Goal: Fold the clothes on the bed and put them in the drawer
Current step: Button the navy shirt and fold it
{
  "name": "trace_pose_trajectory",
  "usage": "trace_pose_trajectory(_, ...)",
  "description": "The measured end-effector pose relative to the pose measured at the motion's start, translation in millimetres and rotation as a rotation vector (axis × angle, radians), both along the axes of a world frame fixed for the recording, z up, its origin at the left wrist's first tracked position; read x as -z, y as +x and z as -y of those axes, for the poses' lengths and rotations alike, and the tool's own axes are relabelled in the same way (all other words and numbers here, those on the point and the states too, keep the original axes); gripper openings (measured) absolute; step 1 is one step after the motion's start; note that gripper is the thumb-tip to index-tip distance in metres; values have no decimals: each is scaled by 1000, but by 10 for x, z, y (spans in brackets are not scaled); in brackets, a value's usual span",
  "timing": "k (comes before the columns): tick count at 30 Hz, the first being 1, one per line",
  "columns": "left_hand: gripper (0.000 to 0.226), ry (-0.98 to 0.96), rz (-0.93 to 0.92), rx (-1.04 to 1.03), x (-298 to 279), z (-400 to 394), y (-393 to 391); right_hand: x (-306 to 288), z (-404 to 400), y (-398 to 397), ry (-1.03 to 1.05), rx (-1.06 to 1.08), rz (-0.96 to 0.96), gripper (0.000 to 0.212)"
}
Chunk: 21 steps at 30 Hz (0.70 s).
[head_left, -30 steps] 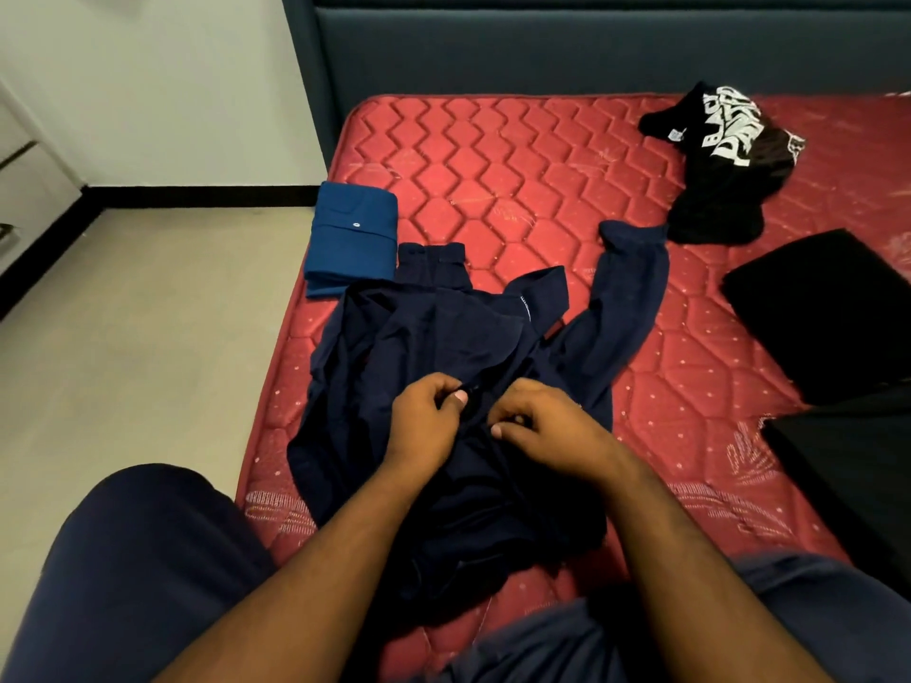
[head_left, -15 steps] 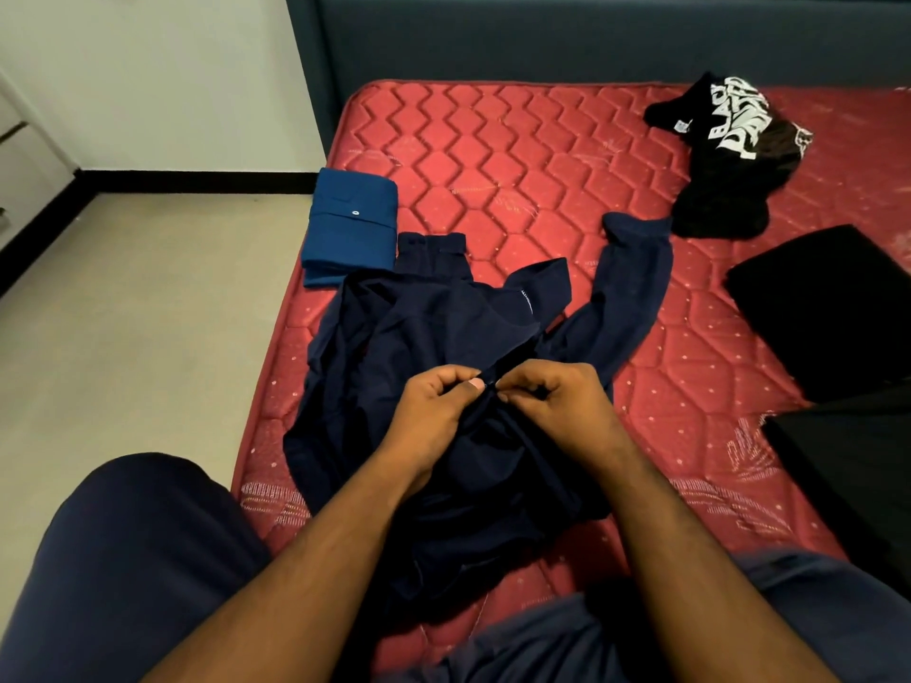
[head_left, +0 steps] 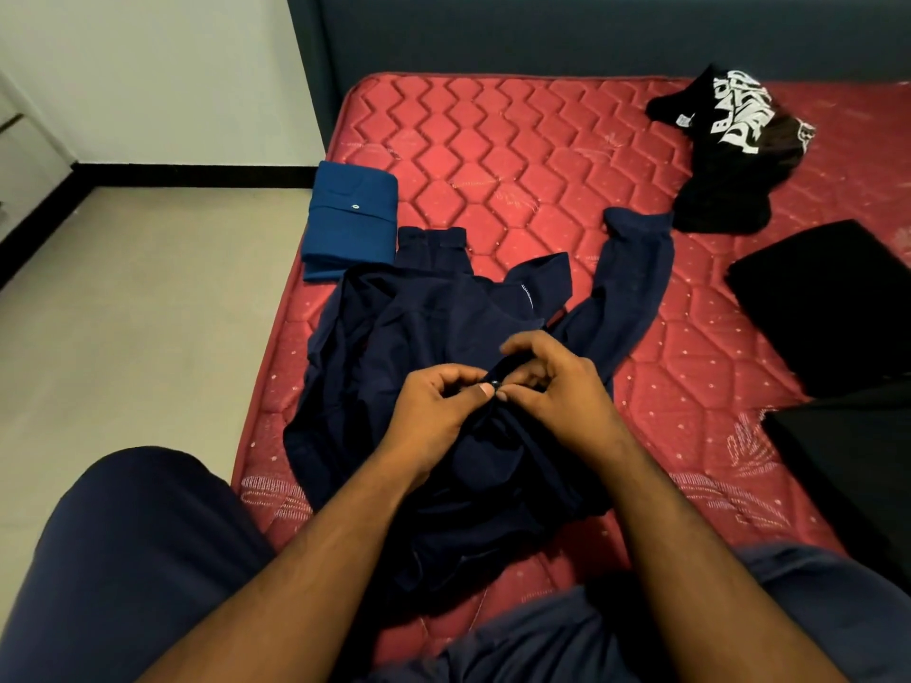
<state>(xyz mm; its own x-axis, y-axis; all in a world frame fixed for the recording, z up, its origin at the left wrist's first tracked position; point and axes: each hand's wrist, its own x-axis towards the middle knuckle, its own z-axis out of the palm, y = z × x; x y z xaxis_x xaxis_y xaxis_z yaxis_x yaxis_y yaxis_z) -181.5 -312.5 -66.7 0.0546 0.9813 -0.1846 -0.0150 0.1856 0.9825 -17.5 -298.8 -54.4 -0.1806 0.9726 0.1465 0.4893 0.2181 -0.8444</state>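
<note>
A dark navy long-sleeved shirt [head_left: 394,347] lies rumpled on the red quilted mattress [head_left: 517,155], one sleeve stretched toward the far right. Over its front, my left hand [head_left: 438,411] and my right hand [head_left: 557,386] meet, each pinching the shirt's front edge between thumb and fingertips at a small button. A folded blue shirt [head_left: 352,221] lies at the mattress's left edge, just beyond the navy one. A crumpled black T-shirt with white lettering [head_left: 729,150] sits at the far right.
Black folded cloth [head_left: 823,303] and another dark piece [head_left: 858,465] lie along the right side of the bed. A dark padded headboard [head_left: 591,37] stands behind. Bare floor [head_left: 138,298] runs left of the bed, with white drawers [head_left: 19,155] at the far left.
Both hands have lifted slightly and closed together on the shirt's front edge; the right hand's fingers have spread a little. The view has shifted slightly downward.
</note>
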Motion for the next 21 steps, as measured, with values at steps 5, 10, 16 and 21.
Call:
trace_pose_trajectory(5,12,29,-47,10,22,37,6,59,-34,46,-86,-55,72,29)
trace_pose_trajectory(10,15,21,-102,-19,54,23,19,95,-52,35,-43,33,226,7)
trace_pose_trajectory(16,20,-34,-103,46,50,10,179,108,30,-119,-3,291,387,5)
trace_pose_trajectory(21,17,-80,-197,133,-20,-28,188,131,54,-145,101,400,311,8)
